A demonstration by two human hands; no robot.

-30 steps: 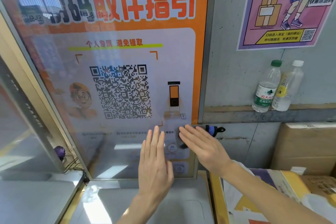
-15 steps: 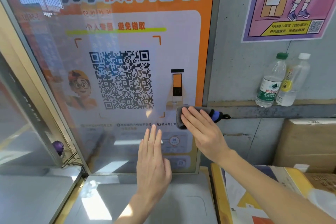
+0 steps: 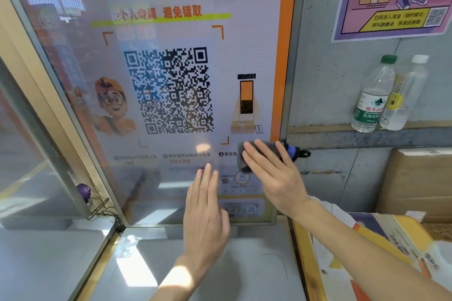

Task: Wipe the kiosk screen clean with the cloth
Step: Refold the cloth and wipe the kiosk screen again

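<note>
The tall kiosk screen (image 3: 171, 80) shows an orange frame, a QR code and a cartoon figure. My right hand (image 3: 271, 173) lies flat on a dark grey cloth pad (image 3: 266, 148) with a blue end, pressing it against the screen's lower right, near the frame edge. Most of the pad is hidden under my fingers. My left hand (image 3: 205, 212) rests flat on the lower part of the screen, fingers straight and together, holding nothing.
Two plastic bottles (image 3: 374, 98) stand on a wall ledge to the right. Cardboard boxes (image 3: 415, 178) and printed parcels (image 3: 391, 252) sit at lower right. A grey shelf (image 3: 195, 264) runs below the screen. Cables (image 3: 102, 210) and glass panels are at left.
My right hand slid the cloth pad up from the screen's bottom area to just below the QR frame's corner. The left hand stayed flat on the lower screen.
</note>
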